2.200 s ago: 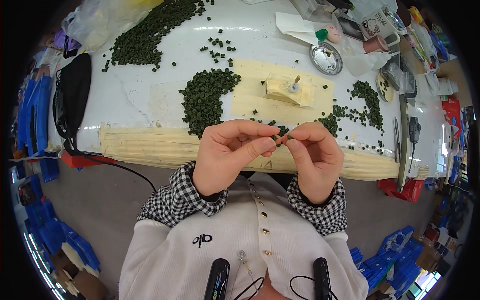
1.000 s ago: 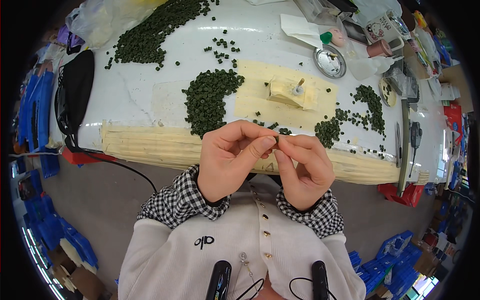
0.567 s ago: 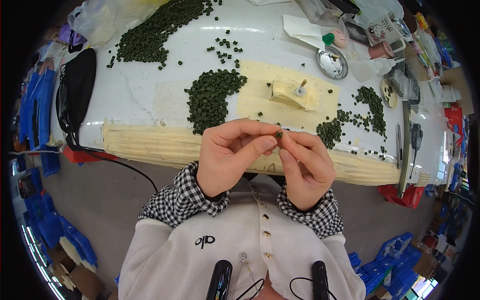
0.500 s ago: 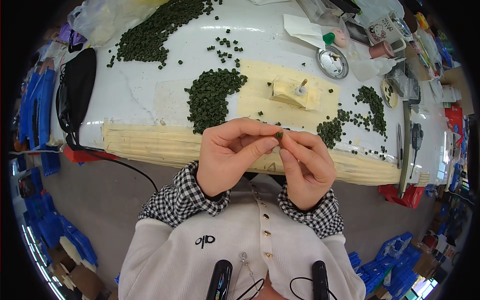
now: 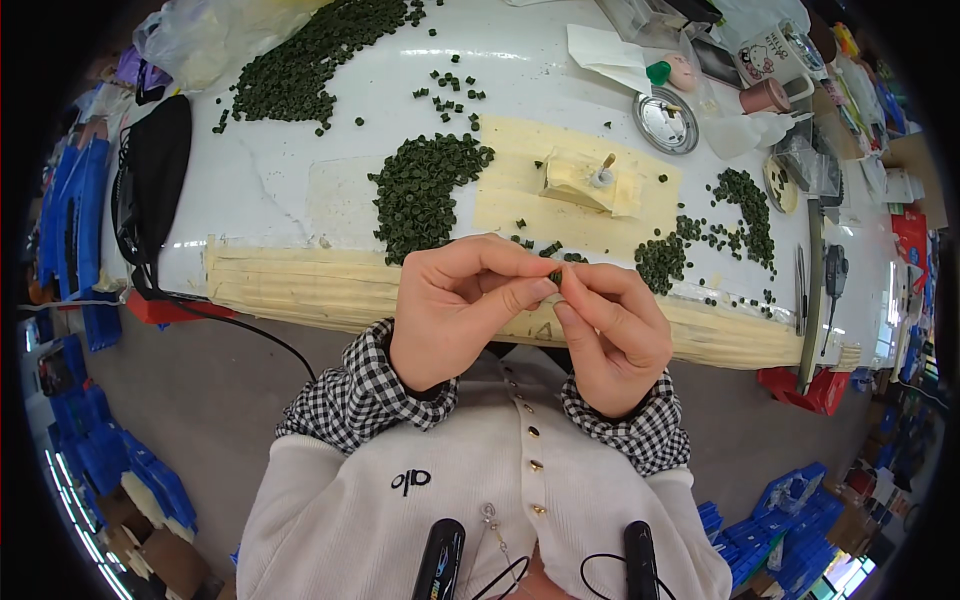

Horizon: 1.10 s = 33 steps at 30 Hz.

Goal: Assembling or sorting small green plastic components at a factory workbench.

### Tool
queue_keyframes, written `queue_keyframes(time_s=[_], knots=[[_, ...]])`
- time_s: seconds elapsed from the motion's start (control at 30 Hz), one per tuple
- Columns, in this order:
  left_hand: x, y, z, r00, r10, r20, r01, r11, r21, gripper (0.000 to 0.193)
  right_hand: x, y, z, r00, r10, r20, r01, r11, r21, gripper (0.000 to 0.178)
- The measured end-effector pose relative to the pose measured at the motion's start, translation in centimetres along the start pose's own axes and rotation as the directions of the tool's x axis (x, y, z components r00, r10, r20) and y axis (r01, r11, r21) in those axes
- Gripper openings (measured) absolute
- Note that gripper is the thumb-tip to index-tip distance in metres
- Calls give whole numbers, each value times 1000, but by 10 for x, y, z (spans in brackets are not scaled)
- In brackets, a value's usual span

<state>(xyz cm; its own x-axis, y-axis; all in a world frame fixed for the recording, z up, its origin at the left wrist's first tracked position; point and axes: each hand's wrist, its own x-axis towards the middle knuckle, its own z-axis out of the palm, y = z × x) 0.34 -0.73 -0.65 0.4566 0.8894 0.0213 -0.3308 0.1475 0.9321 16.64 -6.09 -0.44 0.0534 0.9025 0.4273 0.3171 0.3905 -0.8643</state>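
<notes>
My left hand [image 5: 450, 310] and my right hand [image 5: 622, 335] meet at the table's front edge, thumbs and forefingers pinched together. Between the fingertips sits a small dark green ring-like part [image 5: 556, 277], mostly hidden by the fingers. Just beyond my left hand lies a heap of similar green parts [image 5: 420, 195]. Past my right hand is a smaller cluster of green pieces [image 5: 660, 262]. A block covered in cream tape [image 5: 585, 190], with a short peg standing up from it, rests on a taped patch beyond both hands.
A bigger heap of green parts [image 5: 300, 70] covers the back left, near a clear plastic bag [image 5: 215, 40]. More pieces [image 5: 742, 205] lie at right. A round metal dish [image 5: 665, 122], a mug [image 5: 775, 58] and a pink spool [image 5: 762, 97] crowd the back right. A black bag [image 5: 160, 170] hangs left.
My fingertips have closed further over the green part, so less of it shows. Both hands stay in nearly the same place above the table's front edge.
</notes>
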Motion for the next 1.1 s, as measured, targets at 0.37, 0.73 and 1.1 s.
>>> queue_keyframes(time_s=[0.37, 0.73, 1.1], knots=[[-1, -2, -2, 1000, 16, 19, -16, 1000, 12, 19, 4, 5, -6, 995, -79, 54, 79, 997, -11, 32], [3, 4, -5, 959, 258, 119, -284, 880, 382, 23, 2, 3, -5, 998, 24, 54, -32, 989, 145, 31], [4, 5, -4, 936, 319, 149, -352, 844, 405, 21, 1, 3, -5, 995, 51, 83, -67, 976, 206, 31]])
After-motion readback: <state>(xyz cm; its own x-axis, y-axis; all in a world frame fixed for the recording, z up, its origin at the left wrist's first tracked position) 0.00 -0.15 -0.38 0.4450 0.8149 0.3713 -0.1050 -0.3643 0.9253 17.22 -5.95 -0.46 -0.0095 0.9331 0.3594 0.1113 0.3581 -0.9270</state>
